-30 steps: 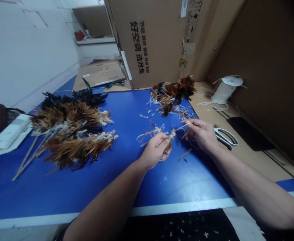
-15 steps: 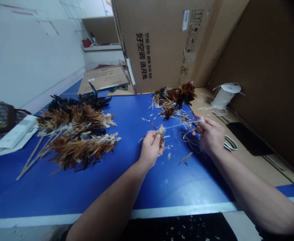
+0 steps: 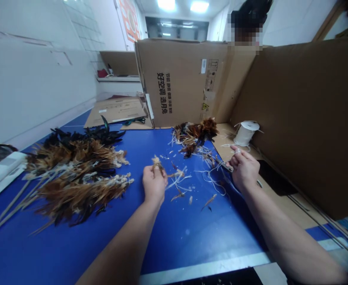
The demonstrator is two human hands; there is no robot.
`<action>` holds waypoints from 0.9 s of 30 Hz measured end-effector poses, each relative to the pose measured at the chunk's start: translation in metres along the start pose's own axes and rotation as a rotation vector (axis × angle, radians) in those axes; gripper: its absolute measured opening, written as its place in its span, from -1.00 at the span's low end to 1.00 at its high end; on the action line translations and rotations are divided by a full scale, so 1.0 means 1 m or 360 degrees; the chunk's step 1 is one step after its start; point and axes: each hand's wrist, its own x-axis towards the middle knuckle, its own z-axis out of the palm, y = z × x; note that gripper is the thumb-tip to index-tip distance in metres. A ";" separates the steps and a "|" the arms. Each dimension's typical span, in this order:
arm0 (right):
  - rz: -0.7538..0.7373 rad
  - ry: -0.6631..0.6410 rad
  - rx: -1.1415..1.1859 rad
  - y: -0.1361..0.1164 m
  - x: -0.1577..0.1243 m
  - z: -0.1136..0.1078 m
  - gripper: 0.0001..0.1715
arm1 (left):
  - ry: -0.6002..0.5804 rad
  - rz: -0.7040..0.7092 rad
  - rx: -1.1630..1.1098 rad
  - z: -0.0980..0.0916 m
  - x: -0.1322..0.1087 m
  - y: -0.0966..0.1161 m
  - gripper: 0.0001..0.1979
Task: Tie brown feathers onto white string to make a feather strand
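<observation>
Hands now wider apart: left hand (image 3: pixel 153 183) clamps feather tuft (image 3: pixel 156 161), right hand (image 3: pixel 244 168) pinches string (image 3: pixel 211 179), drawn out.

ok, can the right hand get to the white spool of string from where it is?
Probably yes. The right hand is closed on a thin white string, and the white spool of string stands just beyond it on the tan cardboard surface, with nothing between.

Bright blue table (image 3: pixel 150 142), brown-and-black feather bundles (image 3: pixel 75 174) at left, plain tan cardboard box (image 3: pixel 176 79) with black lettering up top, white string spool (image 3: pixel 246 132).
</observation>
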 end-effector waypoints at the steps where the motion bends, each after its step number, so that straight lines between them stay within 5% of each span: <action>1: -0.0040 0.0008 -0.0037 0.000 0.000 -0.001 -0.61 | 0.0058 0.0024 -0.0041 0.000 0.001 0.002 -0.73; 4: -0.0155 -0.0205 -0.0423 -0.003 -0.001 -0.006 -0.61 | -0.0078 0.0011 -0.0130 0.004 -0.003 0.004 -0.68; 8: -0.0258 -0.1272 -0.1177 -0.010 -0.010 -0.008 -0.48 | -0.0475 -0.0121 -0.0138 0.012 -0.020 -0.002 -0.59; 10: -0.0376 -0.1570 -0.1418 -0.012 -0.016 -0.005 -0.32 | -0.0619 -0.0205 -0.0087 0.015 -0.031 -0.004 -0.56; 14: -0.0391 -0.1223 -0.1562 -0.008 -0.030 0.004 -0.73 | -0.0772 -0.0287 0.0020 0.021 -0.048 -0.003 -0.55; 16: -0.0201 -0.1119 -0.1362 -0.007 -0.038 0.010 -0.53 | -0.0812 -0.0284 0.0087 0.024 -0.055 -0.002 -0.57; 21: 0.0355 -0.1320 -0.0684 -0.007 -0.061 0.026 -0.42 | -0.0931 -0.0250 0.0131 0.028 -0.066 -0.005 -0.61; 27: 0.0431 -0.1365 -0.0559 -0.004 -0.072 0.032 -0.47 | -0.0938 -0.0254 0.0123 0.029 -0.070 -0.006 -0.60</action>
